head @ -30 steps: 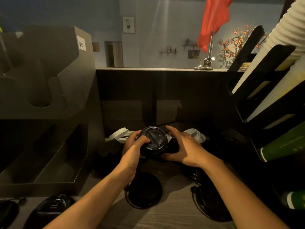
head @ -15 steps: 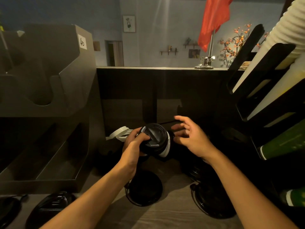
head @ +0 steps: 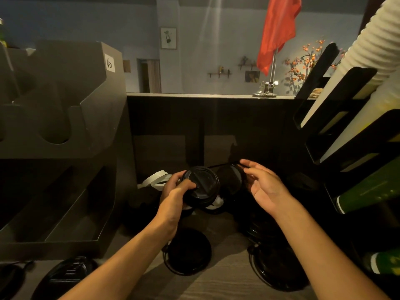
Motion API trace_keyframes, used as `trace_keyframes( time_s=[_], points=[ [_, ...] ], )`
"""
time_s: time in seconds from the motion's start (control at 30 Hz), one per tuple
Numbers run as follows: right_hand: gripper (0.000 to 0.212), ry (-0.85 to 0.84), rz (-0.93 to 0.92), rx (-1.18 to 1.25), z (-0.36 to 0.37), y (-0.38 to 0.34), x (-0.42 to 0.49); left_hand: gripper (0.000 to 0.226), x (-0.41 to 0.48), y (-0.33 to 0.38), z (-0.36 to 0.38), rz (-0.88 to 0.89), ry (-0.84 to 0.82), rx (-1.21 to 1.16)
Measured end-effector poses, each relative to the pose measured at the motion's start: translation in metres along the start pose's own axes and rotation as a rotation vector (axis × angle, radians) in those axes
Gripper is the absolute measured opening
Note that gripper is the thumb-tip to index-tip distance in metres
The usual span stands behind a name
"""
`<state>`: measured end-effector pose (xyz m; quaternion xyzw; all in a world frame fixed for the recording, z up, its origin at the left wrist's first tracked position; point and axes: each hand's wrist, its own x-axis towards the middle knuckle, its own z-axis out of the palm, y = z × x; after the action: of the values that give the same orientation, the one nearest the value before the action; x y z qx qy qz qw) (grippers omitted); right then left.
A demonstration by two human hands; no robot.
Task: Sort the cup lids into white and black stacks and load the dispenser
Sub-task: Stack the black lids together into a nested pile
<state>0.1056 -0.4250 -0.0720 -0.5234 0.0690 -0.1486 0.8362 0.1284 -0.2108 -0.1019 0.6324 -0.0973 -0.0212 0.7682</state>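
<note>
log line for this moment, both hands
left hand: grips black lid stack | right hand: pinches single black lid beside it | white lids: left of stack

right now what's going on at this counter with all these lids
A person is sorting cup lids. Their left hand grips a stack of black plastic lids; the right hand pinches a single black lid by its rim beside it. White plastic lids lie behind the left hand, loose black lids on the wooden counter, and the grey dispenser stands at left.
</note>
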Motion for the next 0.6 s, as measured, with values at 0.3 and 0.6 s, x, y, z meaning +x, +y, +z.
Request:
trace_keyframes(
  time_s=[0.3, 0.6],
  points=[
    [0.043, -0.025, -0.106, -0.410, 0.006, 0.011, -0.006, 0.027, -0.001, -0.003, 0.002, 0.009, -0.010, 0.046],
    [0.025, -0.056, -0.116, -0.595, 0.001, 0.011, -0.005, 0.035, -0.003, 0.002, -0.002, 0.053, 0.070, -0.021]
  ],
)
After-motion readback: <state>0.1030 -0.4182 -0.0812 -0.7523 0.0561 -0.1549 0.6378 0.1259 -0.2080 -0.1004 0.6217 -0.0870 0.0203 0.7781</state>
